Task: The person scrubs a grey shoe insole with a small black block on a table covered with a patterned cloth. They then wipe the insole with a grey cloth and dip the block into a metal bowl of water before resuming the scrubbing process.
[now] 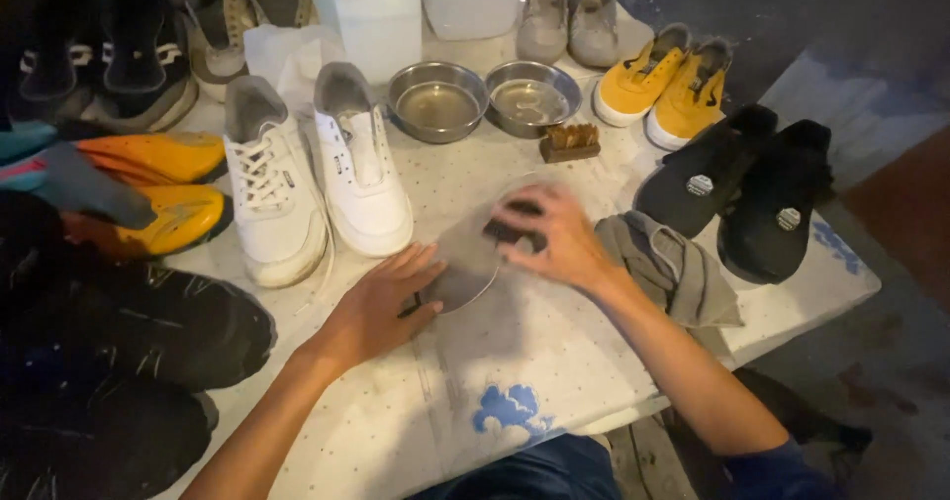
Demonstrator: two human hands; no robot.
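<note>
Grey flat shoe insole (465, 253) lies mid-table before white lace-up sneakers (317, 174), left hand (381, 302) spread flat pinning its edge, right hand (549, 233) clenched around small dark brush (510, 231) on it.

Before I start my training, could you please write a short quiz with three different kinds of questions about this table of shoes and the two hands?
1. True or false: the left hand lies flat on the grey oval shoe insole.
2. Which item lies nearest the two round steel bowls? A) small wooden brush B) pair of black shoes C) crumpled grey cloth
3. Fill in: the right hand presses a small ____ object onto the insole.

Key: 1 true. 2 A. 3 dark.
</note>
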